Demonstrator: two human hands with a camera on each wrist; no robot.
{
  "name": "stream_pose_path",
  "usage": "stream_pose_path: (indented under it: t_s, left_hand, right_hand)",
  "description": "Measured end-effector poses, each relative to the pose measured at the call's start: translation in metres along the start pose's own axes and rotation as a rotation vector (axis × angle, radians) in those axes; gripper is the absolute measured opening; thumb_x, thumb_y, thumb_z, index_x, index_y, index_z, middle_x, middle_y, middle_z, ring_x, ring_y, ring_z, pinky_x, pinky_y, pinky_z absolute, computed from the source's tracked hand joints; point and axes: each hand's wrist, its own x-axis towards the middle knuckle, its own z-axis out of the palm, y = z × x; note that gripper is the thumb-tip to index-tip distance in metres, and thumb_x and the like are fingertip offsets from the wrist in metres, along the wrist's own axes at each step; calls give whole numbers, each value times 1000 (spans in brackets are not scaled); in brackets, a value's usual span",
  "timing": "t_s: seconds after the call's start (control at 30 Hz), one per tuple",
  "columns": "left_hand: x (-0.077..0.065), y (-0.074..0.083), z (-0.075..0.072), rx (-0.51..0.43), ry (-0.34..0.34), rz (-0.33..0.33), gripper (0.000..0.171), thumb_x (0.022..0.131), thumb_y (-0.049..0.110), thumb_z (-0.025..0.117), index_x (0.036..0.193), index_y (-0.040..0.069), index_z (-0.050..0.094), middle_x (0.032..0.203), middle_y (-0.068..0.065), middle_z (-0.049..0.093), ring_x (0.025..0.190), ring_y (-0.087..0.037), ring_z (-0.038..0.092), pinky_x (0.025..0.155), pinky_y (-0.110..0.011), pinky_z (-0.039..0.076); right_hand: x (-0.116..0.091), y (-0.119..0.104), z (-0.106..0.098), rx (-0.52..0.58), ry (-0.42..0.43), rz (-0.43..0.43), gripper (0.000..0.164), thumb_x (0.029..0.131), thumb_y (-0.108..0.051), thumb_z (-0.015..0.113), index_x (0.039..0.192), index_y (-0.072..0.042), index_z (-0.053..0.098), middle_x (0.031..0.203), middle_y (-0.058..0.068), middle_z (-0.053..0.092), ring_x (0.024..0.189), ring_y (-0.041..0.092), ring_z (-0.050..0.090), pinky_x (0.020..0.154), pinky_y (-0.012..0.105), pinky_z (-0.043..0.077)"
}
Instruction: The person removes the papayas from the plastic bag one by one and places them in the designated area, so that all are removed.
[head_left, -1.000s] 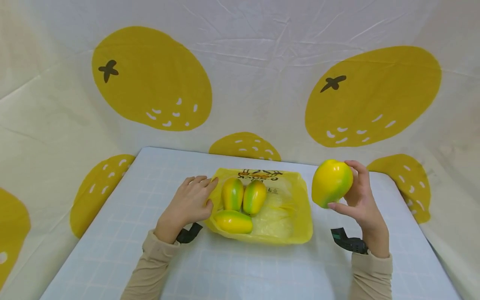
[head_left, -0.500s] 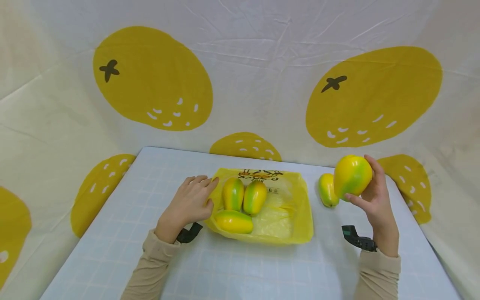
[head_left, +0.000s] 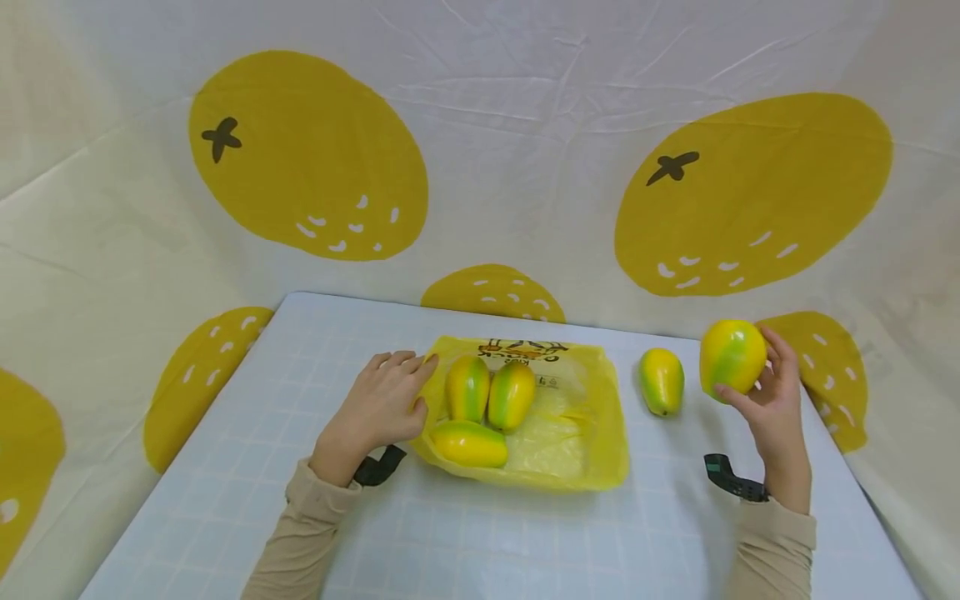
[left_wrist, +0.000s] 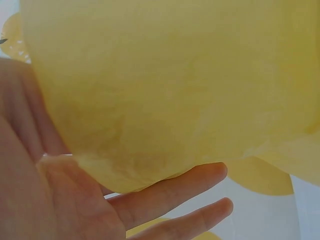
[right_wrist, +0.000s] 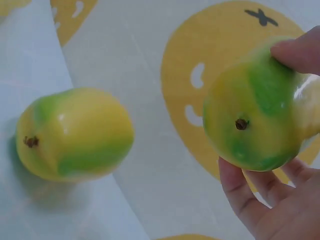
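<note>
My right hand [head_left: 776, 400] grips a yellow-and-green papaya [head_left: 732, 358] between thumb and fingers, raised at the right of the table; the right wrist view shows its brown-tipped end. Left of it, another papaya [head_left: 662, 382] lies on the table. At the left rim of a yellow plastic bag [head_left: 600, 450] is my left hand [head_left: 378, 404], with fingers spread along its edge. In the left wrist view, two straight fingers [left_wrist: 175, 195] show beneath the bag's wall, which hides part of the hand. Within the bag lie three papayas [head_left: 512, 396], two side by side and one across in front.
The table [head_left: 480, 542] has a pale blue gridded cover. A white cloth backdrop [head_left: 525, 208] printed with large yellow fruit rises behind its far edge and along both sides.
My right hand carries the papaya to the right, away from the bag. The papaya on the table, hidden a second ago, now shows fully. My left hand and the bag look unchanged.
</note>
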Motion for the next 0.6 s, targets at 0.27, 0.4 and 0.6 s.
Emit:
stream_pose_path:
  t_s: [0.27, 0.4, 0.6]
  left_hand:
    - [0, -1, 1, -1, -1, -4, 51, 87, 15, 58, 136, 3, 60, 130, -14, 63, 125, -36, 53, 103, -56, 41]
    - [0, -1, 1, -2, -6, -10, 51, 87, 15, 58, 137, 4, 60, 131, -13, 63, 125, -36, 53, 104, -56, 40]
    - [0, -1, 0, -7, -7, -11, 52, 87, 15, 58, 137, 3, 59, 130, -14, 63, 125, -36, 53, 104, -56, 40]
  right_hand:
    - [1, 31, -13, -294, 197, 212, 83, 83, 6, 73, 150, -24, 34, 146, -1, 36, 109, 10, 46, 83, 7, 44]
    - [-1, 48, -17, -447, 203, 295, 80, 88, -5, 72, 153, -28, 30, 152, 7, 31, 104, 4, 43, 84, 10, 40]
    - [-4, 62, -18, -557, 189, 403, 81, 91, -16, 70, 157, -28, 24, 157, 13, 27, 109, 14, 40, 89, 28, 35]
